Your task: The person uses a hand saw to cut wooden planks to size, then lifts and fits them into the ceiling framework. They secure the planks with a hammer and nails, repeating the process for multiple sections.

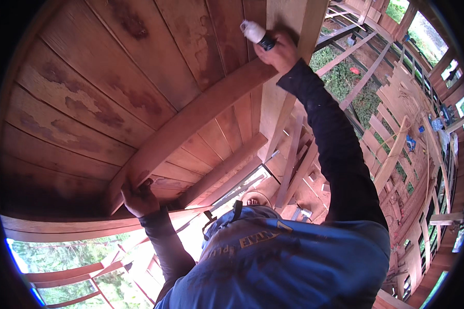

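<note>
My left hand (139,199) is closed around the lower left end of a reddish wooden batten (201,109), which runs across a surface of wide wooden planks (90,69). The planks carry dark, patchy stains. At the batten's upper right end, my right hand (282,53) grips a white, rounded-ended object with a black band (254,33). Its exact kind cannot be made out. That hand is beside a pale upright timber (277,110). Both arms are raised in dark sleeves.
A second batten (224,170) crosses the planks lower down. A wooden beam (72,226) edges them at the left. To the right, loose boards (397,149) lie over an open floor frame, with greenery (340,77) showing through gaps. A blue tool (411,143) lies among them.
</note>
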`<state>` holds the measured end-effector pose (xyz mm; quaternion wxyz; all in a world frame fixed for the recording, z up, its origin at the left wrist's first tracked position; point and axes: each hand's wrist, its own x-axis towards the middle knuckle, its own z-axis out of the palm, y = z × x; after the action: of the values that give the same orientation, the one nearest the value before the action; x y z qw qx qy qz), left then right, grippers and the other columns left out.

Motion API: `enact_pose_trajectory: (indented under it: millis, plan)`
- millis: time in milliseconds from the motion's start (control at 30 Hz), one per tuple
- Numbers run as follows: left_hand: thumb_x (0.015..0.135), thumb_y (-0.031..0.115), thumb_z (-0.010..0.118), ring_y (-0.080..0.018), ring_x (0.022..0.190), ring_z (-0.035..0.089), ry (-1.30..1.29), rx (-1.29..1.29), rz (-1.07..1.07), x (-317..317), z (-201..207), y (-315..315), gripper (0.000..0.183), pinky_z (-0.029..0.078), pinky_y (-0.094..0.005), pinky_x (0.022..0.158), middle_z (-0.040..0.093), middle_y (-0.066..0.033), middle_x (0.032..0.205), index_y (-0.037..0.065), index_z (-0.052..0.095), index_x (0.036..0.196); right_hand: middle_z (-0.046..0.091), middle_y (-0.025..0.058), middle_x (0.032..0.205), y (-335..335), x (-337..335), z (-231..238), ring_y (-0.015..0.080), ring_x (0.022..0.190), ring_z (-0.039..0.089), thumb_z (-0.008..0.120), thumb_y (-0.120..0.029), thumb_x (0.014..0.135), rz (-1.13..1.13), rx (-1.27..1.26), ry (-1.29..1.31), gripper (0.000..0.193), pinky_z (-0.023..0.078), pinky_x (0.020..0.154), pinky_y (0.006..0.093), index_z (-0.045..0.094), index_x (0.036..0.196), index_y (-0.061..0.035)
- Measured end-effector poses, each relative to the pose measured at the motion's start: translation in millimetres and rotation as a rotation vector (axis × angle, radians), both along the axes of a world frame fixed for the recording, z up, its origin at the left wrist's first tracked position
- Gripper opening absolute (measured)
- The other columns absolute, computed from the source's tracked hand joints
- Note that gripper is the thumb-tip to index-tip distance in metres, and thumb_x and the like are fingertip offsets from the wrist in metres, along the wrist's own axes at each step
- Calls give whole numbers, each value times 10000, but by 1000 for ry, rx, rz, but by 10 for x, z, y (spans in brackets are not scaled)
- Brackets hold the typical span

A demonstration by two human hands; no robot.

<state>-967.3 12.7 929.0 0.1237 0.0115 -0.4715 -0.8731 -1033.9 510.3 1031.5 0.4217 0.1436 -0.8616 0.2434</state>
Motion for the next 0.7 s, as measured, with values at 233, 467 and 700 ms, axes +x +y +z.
enact_pose_trajectory:
  millis: [233,467,700]
  plan:
    - [997,293,437,-271,864,692,-27,69,-71,-24,-45,-71,357,553,-335,608,673,-120,1104,40,571,1210,620,117,664,-85,-23,-48,245,643,597,706,-202,800,107,-232,-317,186,497,662,377,663,817,-22]
    - [991,328,452,-308,883,681,-11,56,30,105,104,-10,393,557,-379,637,657,-130,1131,26,566,1216,435,-1,614,-357,323,689,88,524,393,578,-167,885,687,-667,-122,242,293,481,248,469,685,-85]
    - [974,367,468,-317,939,646,-18,126,-30,102,192,31,412,575,-441,691,622,-129,1153,51,558,1222,360,-11,612,-530,652,-810,76,450,347,480,-418,978,740,-1394,-135,410,284,375,215,410,696,-128]
